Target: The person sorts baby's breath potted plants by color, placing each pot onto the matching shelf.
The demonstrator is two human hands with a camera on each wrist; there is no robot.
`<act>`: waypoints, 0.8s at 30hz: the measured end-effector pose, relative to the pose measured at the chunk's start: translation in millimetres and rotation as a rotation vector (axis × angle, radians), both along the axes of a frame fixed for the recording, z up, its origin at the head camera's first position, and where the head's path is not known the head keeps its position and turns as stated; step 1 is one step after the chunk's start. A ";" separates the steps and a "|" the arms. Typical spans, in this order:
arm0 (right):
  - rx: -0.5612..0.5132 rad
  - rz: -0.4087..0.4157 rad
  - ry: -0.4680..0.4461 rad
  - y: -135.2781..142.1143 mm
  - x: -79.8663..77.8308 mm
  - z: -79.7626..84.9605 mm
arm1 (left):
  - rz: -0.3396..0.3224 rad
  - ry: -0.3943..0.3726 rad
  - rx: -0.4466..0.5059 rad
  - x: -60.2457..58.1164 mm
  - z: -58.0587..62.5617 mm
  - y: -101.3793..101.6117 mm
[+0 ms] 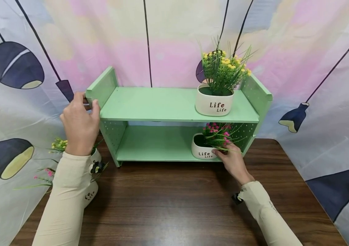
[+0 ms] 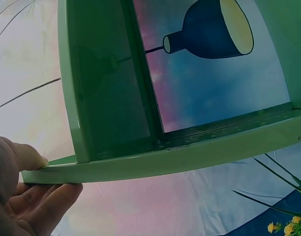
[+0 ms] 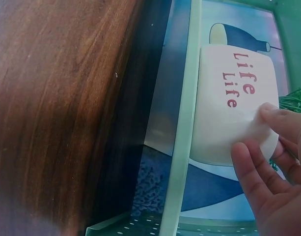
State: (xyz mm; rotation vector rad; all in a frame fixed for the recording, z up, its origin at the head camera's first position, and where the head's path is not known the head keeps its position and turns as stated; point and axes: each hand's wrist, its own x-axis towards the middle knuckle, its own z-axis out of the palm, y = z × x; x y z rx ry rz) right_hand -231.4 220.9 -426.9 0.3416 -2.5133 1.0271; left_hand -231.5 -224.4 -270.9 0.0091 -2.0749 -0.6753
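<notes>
A green two-tier shelf point(image 1: 146, 102) stands on the table. My left hand point(image 1: 80, 124) grips the upper front edge of its left side panel point(image 2: 189, 160), thumb on one face and fingers on the other in the left wrist view. On the lower tier's right end sits a white flowerpot point(image 1: 201, 150) with pink flowers point(image 1: 214, 128) and "Life" lettering. My right hand point(image 1: 234, 162) holds that pot by its right end, the thumb on its front; some fingers are hidden behind it. Directly above, a similar white pot point(image 1: 214, 104) with yellow flowers point(image 1: 228, 65) rests on the upper tier.
Left of the shelf, partly behind my left forearm, are more white pots point(image 1: 91, 193) with yellow and pink flowers. The dark wooden table point(image 1: 168, 205) stretches in front. A patterned curtain point(image 1: 174, 44) hangs close behind the shelf and along both sides.
</notes>
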 end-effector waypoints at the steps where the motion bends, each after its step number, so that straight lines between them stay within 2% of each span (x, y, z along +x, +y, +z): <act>1: 0.002 0.001 -0.001 0.1 -0.2 0.2 | 0.001 0.000 0.001 -0.1 0.0 0.0; 24: 0.003 0.008 -0.001 -1.3 -4.0 -0.3 | -0.005 0.012 -0.001 -0.4 -0.7 -0.6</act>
